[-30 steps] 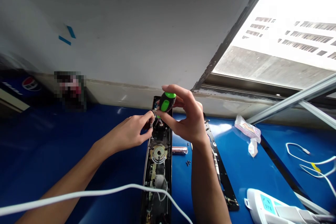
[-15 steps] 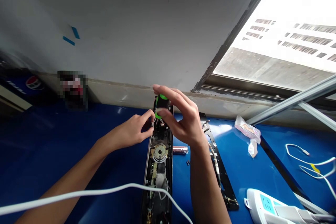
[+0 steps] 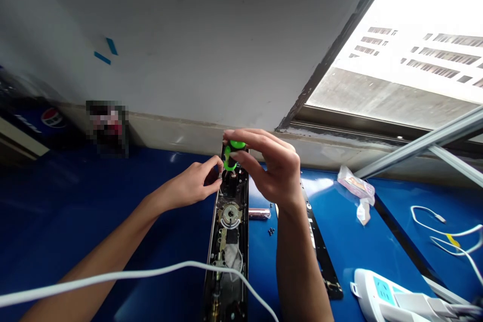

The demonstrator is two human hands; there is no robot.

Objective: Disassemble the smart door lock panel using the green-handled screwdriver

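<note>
My right hand (image 3: pixel 273 163) grips a black-and-green screwdriver (image 3: pixel 237 145) by its handle. It stands over the upper end of a long, narrow black lock housing (image 3: pixel 244 234), which lies lengthwise before me with its inner parts exposed. The screwdriver's tip is hidden. At the housing's upper left edge, my left hand (image 3: pixel 194 181) has thumb and forefinger drawn together around a thin pale wire (image 3: pixel 220 191). A round metal part (image 3: pixel 230 215) sits lower in the housing, above a brass-coloured mechanism.
A black metal plate (image 3: pixel 327 266) lies right of my forearm. Small dark screws (image 3: pixel 271 231) and a shiny cylinder (image 3: pixel 259 214) lie beside the housing. A white cable (image 3: pixel 151 274) crosses the foreground. A power strip (image 3: pixel 372 294) stands front right, a plastic packet (image 3: pixel 355 183) behind it.
My right hand has shifted slightly right and down, and the screwdriver handle has tilted a little with it. My left hand stays at the housing's edge.
</note>
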